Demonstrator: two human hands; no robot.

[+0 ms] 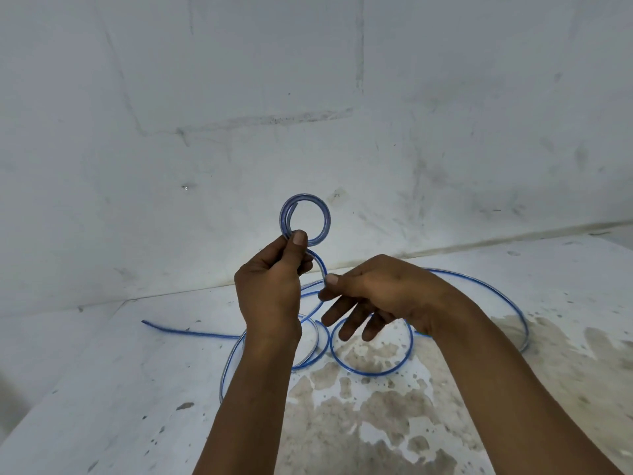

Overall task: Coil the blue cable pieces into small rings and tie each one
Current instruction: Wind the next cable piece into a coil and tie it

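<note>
Blue cable [373, 371] is lying in loose loops across the pale, stained surface [137, 389], with one free end [145, 322] trailing off to the left and a wide arc sweeping round on the right toward the person's right forearm. Part of it is rising off the surface into the hands, where it is forming a small ring [306, 218] of about two turns, standing upright above the left hand [270, 279].

That left hand is pinching the bottom of the ring, its grip closing with the thumb [299, 240] pressing on top and the curled fingers behind. Just below and to the right, the right hand [373, 293] is pinching the short run of cable that is coming down out of the ring, thumb and forefinger meeting on it, while its other three fingers are hanging loose and spread, pointing down and to the left over the loops on the surface.

Both hands are hovering close together, well above the surface, in front of a scuffed white wall [445, 97]. Brownish stains [359, 406] are spreading over the surface beneath the right forearm.
</note>
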